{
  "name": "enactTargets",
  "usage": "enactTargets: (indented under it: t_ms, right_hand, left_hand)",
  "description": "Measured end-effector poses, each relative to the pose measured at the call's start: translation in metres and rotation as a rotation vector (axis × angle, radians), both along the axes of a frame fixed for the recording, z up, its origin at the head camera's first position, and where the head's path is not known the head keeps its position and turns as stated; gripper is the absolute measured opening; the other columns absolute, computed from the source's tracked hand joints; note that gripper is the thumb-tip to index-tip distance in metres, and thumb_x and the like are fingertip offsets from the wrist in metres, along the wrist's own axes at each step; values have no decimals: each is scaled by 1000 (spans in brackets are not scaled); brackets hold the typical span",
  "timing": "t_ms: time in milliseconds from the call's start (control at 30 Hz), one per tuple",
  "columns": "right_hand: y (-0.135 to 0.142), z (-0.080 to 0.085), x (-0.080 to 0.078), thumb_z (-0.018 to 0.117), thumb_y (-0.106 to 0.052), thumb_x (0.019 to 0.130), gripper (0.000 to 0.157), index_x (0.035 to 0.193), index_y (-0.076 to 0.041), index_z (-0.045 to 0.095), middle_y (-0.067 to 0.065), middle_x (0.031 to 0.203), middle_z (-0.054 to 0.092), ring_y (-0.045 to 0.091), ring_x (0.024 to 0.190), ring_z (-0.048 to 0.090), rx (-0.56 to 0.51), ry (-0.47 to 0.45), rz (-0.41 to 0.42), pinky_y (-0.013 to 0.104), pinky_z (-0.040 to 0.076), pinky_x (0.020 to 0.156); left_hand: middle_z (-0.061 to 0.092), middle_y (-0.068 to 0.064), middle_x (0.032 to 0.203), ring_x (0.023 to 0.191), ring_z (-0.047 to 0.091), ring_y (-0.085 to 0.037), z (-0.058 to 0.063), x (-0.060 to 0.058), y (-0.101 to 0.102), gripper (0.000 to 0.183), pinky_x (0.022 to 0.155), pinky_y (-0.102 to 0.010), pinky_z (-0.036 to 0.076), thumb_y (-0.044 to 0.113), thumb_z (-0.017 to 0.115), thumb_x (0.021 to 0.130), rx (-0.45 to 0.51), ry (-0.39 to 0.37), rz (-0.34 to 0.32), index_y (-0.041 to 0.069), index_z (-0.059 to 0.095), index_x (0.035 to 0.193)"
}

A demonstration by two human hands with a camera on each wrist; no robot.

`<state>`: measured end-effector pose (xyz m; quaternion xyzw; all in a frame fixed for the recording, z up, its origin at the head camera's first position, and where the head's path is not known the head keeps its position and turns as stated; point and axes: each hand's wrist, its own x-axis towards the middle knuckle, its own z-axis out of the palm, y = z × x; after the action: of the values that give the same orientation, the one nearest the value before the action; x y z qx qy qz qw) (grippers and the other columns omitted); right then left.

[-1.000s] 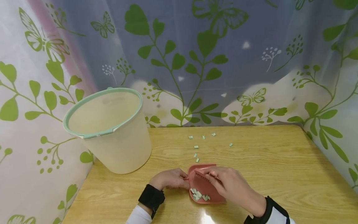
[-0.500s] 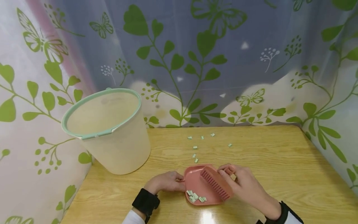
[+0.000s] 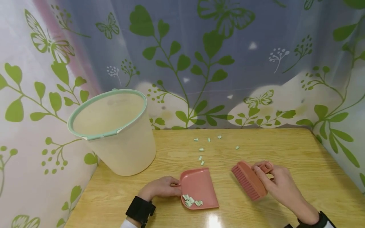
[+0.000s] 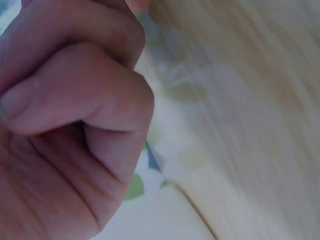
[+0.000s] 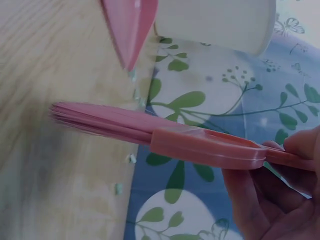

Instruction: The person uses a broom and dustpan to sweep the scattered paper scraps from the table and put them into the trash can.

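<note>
A pink dustpan [image 3: 198, 186] sits low over the table with several pale green paper bits [image 3: 189, 201] gathered in its near left corner. My left hand [image 3: 161, 187] grips its short handle; in the left wrist view the fingers [image 4: 95, 85] are curled. To the right of the pan, my right hand [image 3: 280, 180] holds a pink hand brush [image 3: 249, 180] by its handle. The brush is apart from the dustpan, its bristles [image 5: 95, 117] pointing toward the table in the right wrist view. Several more paper bits [image 3: 201, 149] lie scattered beyond the pan.
A pale translucent bucket [image 3: 125, 152] with a mint green rim stands at the table's left side. Behind the wooden table [image 3: 285, 158] hangs a leaf-and-butterfly patterned curtain [image 3: 171, 63].
The brush has lifted out of the dustpan and moved right with my right hand. The dustpan and left hand have shifted slightly left. The paper bits remain in the pan.
</note>
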<state>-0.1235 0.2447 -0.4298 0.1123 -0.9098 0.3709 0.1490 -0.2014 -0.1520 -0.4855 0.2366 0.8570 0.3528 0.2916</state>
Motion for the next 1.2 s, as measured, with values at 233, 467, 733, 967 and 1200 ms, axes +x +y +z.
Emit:
enactTargets:
  t_ms: [233, 467, 733, 967, 1200]
  right_hand:
    - [2, -10, 0, 62, -10, 101, 10, 102, -8, 71, 7, 88, 74, 1, 68, 66, -5, 84, 24, 19, 49, 47]
    - [2, -12, -2, 65, -8, 99, 7, 99, -10, 71, 5, 86, 74, 2, 70, 68, 14, 108, 44, 17, 49, 48]
    - [1, -12, -1, 64, -9, 100, 7, 101, -8, 71, 9, 91, 74, 4, 75, 71, -7, 56, 71, 20, 53, 51]
    - [0, -11, -1, 64, -9, 100, 9, 101, -5, 72, 10, 93, 75, 5, 76, 71, -7, 51, 64, 19, 54, 52]
    - [-1, -11, 0, 64, -10, 101, 11, 104, -5, 72, 10, 92, 75, 3, 73, 70, 1, 40, 57, 20, 53, 51]
  left_hand:
    - [61, 4, 90, 88, 55, -15, 0, 5, -27, 26, 76, -33, 42, 44, 66, 92, -22, 10, 61, 20, 74, 96]
    - [69, 1, 102, 90, 58, -16, 2, 9, -49, 36, 79, -34, 45, 42, 65, 95, -7, 4, 100, 15, 75, 116]
    - [71, -1, 117, 100, 60, -17, -3, 14, -81, 37, 87, -39, 49, 45, 66, 96, -5, 23, 186, 18, 75, 120]
    - [68, -1, 104, 90, 54, -16, 3, 15, -103, 38, 77, -33, 44, 41, 67, 97, 10, 21, 224, 13, 74, 121]
    - [67, -2, 103, 89, 53, -17, 12, 12, -108, 34, 75, -33, 43, 39, 68, 96, 22, 31, 242, 13, 75, 116]
